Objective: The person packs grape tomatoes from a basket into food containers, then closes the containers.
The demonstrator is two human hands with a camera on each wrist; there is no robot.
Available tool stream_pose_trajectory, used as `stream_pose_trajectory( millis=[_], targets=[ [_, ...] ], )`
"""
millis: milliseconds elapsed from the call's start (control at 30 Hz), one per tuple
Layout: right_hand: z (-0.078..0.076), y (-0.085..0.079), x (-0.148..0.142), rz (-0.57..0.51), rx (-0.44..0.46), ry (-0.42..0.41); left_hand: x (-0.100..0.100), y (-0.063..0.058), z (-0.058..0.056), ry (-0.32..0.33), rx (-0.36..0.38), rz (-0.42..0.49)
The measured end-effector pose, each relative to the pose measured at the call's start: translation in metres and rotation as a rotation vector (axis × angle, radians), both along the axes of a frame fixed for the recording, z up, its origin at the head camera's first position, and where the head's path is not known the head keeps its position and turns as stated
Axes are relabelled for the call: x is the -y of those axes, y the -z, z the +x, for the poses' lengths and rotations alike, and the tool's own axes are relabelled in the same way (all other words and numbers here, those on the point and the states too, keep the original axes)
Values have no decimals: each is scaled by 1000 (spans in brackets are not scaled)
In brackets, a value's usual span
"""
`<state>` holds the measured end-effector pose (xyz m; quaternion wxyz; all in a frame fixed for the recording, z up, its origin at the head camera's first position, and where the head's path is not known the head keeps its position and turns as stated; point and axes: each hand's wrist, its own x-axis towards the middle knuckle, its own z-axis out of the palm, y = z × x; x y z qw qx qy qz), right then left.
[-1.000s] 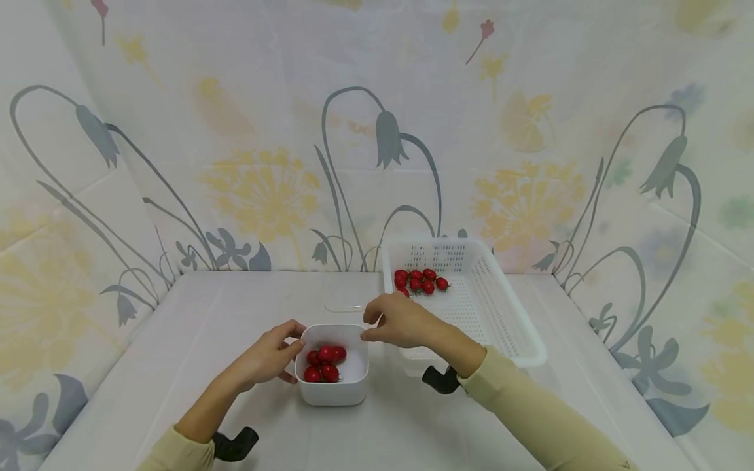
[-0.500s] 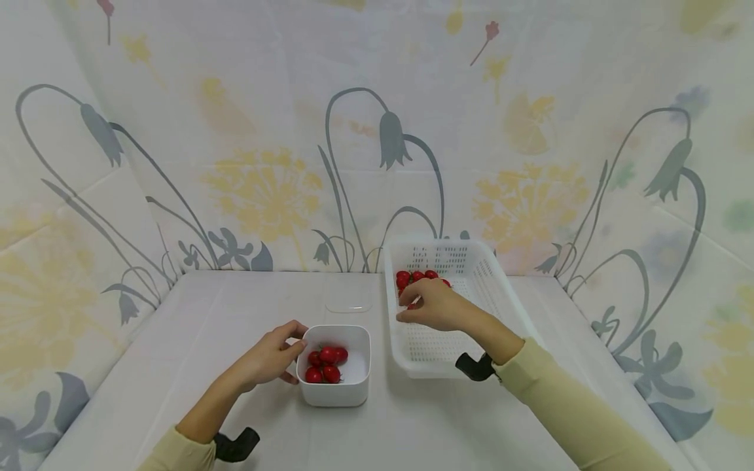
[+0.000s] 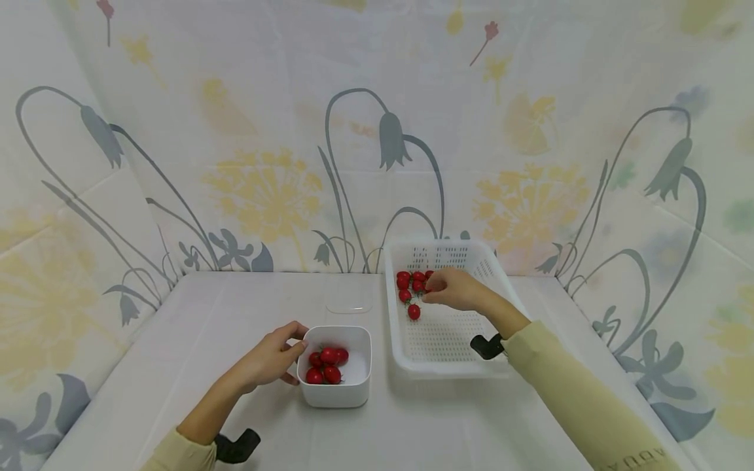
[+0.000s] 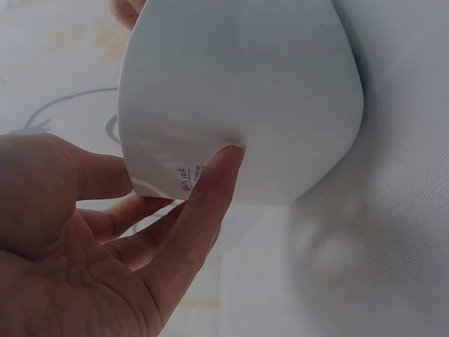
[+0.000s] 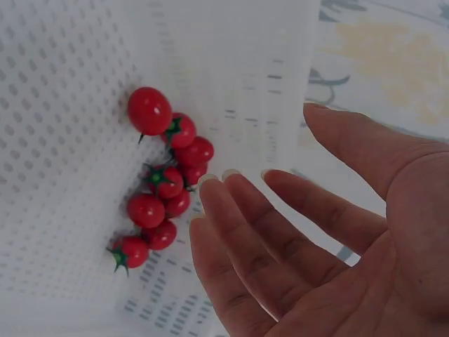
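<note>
In the head view my left hand [image 3: 268, 356] holds a small white box [image 3: 336, 396] by its left side. The left wrist view shows my thumb at the rim of the box and a fingertip against its outer wall. Several red cherry tomatoes [image 3: 330, 355] lie inside the box. My right hand [image 3: 456, 290] hangs over a white perforated basket [image 3: 406, 363], its fingers loosely bent with nothing between them. In the right wrist view the fingertips come close to a cluster of cherry tomatoes [image 5: 146, 210] with green stems, lying along the basket's side.
A thin transparent piece [image 3: 348, 309] lies on the white table behind the box. The box and the basket stand apart, with a strip of table between them. A flower-printed cloth [image 3: 265, 131] hangs behind the table.
My right hand has moved from the white box rightward and away into the basket, over the tomatoes. One tomato now lies nearer the front of the basket. My left hand stays at the box.
</note>
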<state>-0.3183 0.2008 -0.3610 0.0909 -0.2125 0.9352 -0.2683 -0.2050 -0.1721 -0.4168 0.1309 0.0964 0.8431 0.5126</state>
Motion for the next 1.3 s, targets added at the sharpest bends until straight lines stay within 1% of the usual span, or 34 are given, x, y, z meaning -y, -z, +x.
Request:
stream_pose_trajectory(
  millis=[133, 400, 633, 833, 967, 1033, 1300],
  targets=[
    [-10, 8, -6, -27, 76, 46, 0, 0, 0, -3, -1, -10],
    [-21, 22, -11, -81, 197, 120, 1, 1, 0, 3, -1, -4],
    [-31, 35, -9, -123, 292, 154, 0, 0, 0, 2, -1, -7],
    [-37, 48, -3, -115, 357, 182, 0, -1, 0, 1, 3, -5],
    [-40, 56, 3, -115, 388, 196, 0, -1, 0, -1, 4, -7],
    [-40, 58, 6, -108, 396, 190, 0, -1, 0, -1, 6, -8],
    [-43, 59, 16, -78, 388, 191, 0, 0, -1, 6, 6, 0]
  ],
)
